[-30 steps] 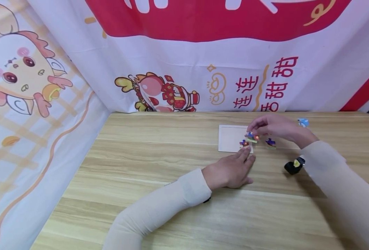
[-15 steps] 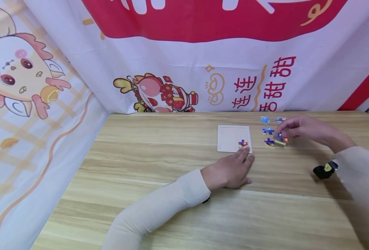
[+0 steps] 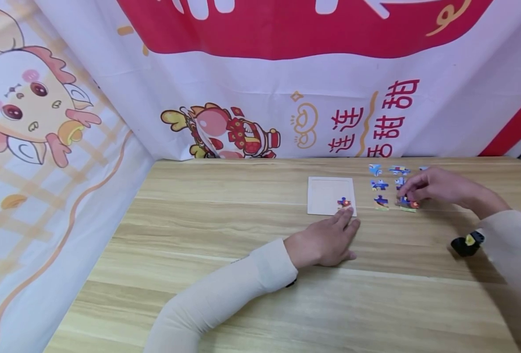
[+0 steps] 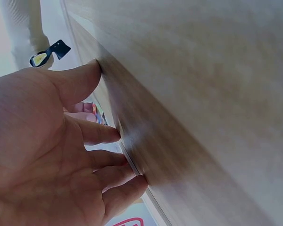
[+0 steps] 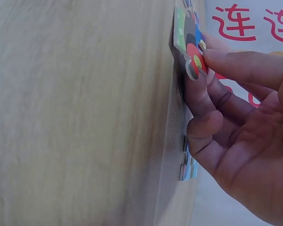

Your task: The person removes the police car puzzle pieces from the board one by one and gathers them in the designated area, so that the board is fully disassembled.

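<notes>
My left hand [image 3: 326, 240] lies with extended fingers at the near right edge of a square white puzzle tray [image 3: 322, 191]; in the left wrist view its fingertips touch the tray's rim [image 4: 153, 205]. One blue and red puzzle piece [image 3: 343, 202] sits in the tray's near right corner. To the right, my right hand [image 3: 450, 189] pinches another puzzle piece [image 5: 191, 47] between thumb and fingers, close over the table. That piece has a green edge and a red and yellow round shape. My right fingers partly cover the loose pieces behind.
Several loose puzzle pieces [image 3: 379, 185] lie in rows on the wooden table [image 3: 225, 220], right of the tray. A black wrist device [image 3: 467, 243] shows at my right sleeve. A printed cloth [image 3: 242, 78] hangs along the table's back edge.
My right hand has carried its puzzle piece from above the tray rightward to the loose pieces, uncovering several of them. My left hand has stayed at the tray's edge.
</notes>
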Demonstrator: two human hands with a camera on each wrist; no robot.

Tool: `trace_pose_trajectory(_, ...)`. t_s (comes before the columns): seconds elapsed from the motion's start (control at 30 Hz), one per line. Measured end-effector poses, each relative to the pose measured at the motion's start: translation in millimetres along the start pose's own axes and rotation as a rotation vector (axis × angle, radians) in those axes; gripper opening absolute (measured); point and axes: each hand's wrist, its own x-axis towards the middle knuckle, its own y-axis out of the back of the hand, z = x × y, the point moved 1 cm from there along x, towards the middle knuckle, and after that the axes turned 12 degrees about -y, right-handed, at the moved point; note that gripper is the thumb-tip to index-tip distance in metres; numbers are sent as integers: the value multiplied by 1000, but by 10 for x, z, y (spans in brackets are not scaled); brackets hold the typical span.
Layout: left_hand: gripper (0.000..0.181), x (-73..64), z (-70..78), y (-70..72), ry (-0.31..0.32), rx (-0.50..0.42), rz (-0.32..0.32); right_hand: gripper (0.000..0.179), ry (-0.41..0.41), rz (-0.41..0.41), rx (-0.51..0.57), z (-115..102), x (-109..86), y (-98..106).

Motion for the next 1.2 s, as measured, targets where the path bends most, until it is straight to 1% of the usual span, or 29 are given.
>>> trace_pose_trajectory(0.4,79,-5,-3,-1,3,1,-1,22,5,58,-46,-44,8,-20)
trace_pose_trajectory(0.6,79,-7,-7,-1,1,6,-2,22,6,70,-61,-43,22,-10)
trace_pose_trajectory(0.8,79,-24,-15,-5,1,-14,8,21,24,88,-83,-70,19,-14)
trace_pose_trajectory(0.97,78,-29,-20,-15,0,-31,28,21,53,100,-93,-201,-12,-65)
trace_pose_trajectory(1.2,78,-30,-19,-11,-9,13,69,17,111,142,-106,-465,-27,-155)
